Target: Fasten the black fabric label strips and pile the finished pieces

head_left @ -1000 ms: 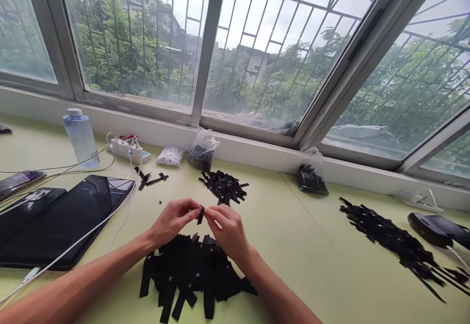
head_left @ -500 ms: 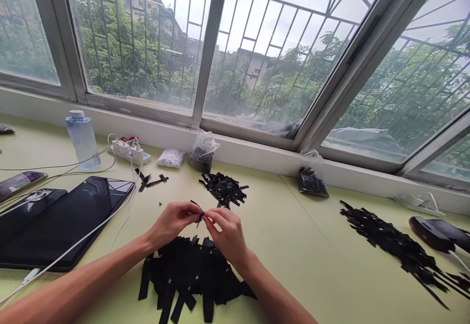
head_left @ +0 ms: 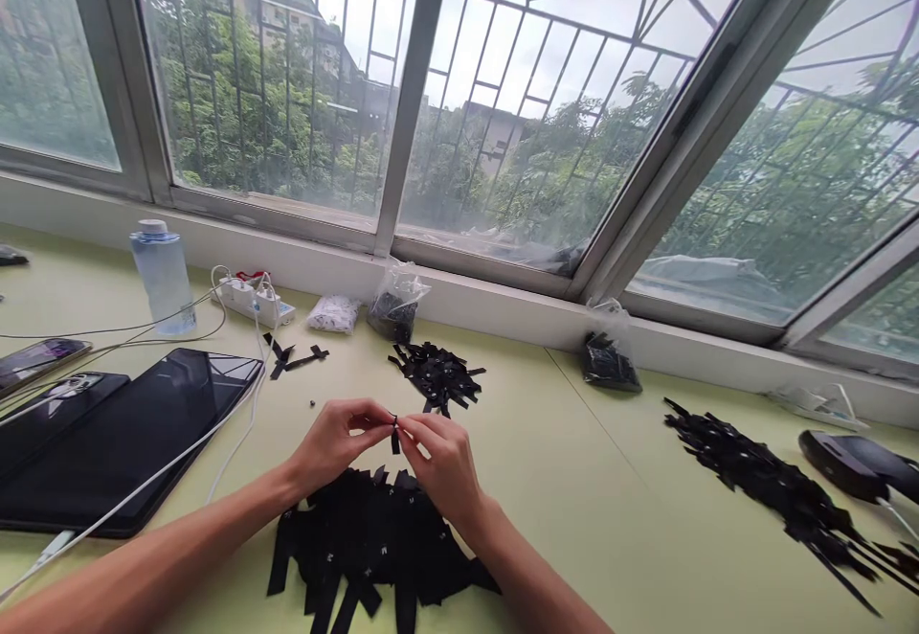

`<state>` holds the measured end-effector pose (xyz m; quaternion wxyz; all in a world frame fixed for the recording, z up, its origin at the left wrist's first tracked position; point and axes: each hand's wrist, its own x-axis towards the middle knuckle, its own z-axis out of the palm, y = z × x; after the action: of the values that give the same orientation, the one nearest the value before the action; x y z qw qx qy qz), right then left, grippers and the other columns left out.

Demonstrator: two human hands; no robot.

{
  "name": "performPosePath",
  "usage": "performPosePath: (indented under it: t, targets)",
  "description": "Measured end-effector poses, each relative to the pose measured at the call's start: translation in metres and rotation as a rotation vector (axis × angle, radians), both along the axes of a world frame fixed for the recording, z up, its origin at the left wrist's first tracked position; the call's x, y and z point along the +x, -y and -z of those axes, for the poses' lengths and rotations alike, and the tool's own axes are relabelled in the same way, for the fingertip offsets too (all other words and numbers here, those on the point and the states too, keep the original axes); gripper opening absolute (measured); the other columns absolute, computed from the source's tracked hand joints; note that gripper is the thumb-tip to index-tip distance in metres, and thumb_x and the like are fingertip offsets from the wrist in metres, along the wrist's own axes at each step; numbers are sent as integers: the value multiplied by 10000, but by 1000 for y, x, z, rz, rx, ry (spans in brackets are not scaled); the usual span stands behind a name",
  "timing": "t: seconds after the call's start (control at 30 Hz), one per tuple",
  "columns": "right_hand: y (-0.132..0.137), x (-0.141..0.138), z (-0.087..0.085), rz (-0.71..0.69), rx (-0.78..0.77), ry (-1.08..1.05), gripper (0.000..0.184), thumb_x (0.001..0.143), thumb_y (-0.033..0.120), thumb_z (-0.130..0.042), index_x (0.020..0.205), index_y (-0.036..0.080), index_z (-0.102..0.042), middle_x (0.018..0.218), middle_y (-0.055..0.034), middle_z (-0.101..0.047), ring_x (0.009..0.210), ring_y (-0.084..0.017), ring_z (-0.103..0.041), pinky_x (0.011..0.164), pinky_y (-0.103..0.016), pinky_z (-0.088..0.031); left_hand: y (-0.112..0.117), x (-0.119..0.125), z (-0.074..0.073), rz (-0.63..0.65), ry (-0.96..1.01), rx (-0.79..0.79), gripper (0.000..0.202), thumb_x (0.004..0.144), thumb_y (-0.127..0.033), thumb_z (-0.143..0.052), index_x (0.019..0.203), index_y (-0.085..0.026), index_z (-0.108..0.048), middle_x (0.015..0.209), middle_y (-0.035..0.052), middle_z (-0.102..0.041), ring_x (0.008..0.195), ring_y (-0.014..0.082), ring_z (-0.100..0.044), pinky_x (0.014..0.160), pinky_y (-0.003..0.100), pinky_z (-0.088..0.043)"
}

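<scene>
My left hand and my right hand meet above the pale green table, both pinching one small black strip between the fingertips. The strip hangs down a little between them. Right under my hands lies a pile of black fabric strips with small white marks. Beyond my hands sits a smaller heap of short black pieces.
A dark tablet with white cables, phones and a water bottle are on the left, a power strip behind. Two bags of black parts stand by the window sill. Another long heap of black strips lies at right.
The strip between my fingertips went from hanging, to bent in a loop, to hanging down short again. My hands stayed in the same spot; the view tilted slightly.
</scene>
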<state>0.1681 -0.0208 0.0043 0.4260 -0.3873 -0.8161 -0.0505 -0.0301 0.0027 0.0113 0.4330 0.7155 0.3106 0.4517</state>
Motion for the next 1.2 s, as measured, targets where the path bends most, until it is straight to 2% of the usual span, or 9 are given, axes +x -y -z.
performPosePath:
  t: [0.2, 0.63, 0.93, 1.2]
  targets:
    - [0, 0, 2, 0, 9, 21, 177, 983, 197, -562, 1032, 235, -727, 937, -57, -759, 814, -189, -712, 759, -317, -535, 1, -1, -2, 0, 1, -9, 216, 885, -363, -693, 898, -152, -739, 903, 65, -768, 847, 202, -717, 824, 330, -601]
    - [3, -4, 2, 70, 60, 123, 181, 988, 163, -532, 1054, 213, -693, 961, -61, -755, 836, -207, -701, 766, -344, -507, 1, 0, -4, 28, -3, -45, 205, 898, -342, -670, 942, -154, -740, 926, 65, -772, 874, 204, -720, 832, 318, -585]
    - [3, -5, 2, 55, 90, 114, 194, 984, 140, -533, 1095, 200, -679, 975, -63, -747, 861, -201, -697, 774, -334, -502, 1, 1, -4, 28, -23, -82, 258, 919, -391, -639, 917, -145, -714, 892, 62, -751, 828, 185, -680, 760, 282, -545]
    - [1, -2, 3, 53, 109, 139, 169, 982, 153, -556, 1094, 199, -674, 983, -48, -742, 855, -188, -692, 781, -327, -501, 3, 1, -3, 50, -67, -46, 262, 955, -387, -582, 954, -154, -701, 912, 52, -741, 870, 189, -689, 823, 289, -536]
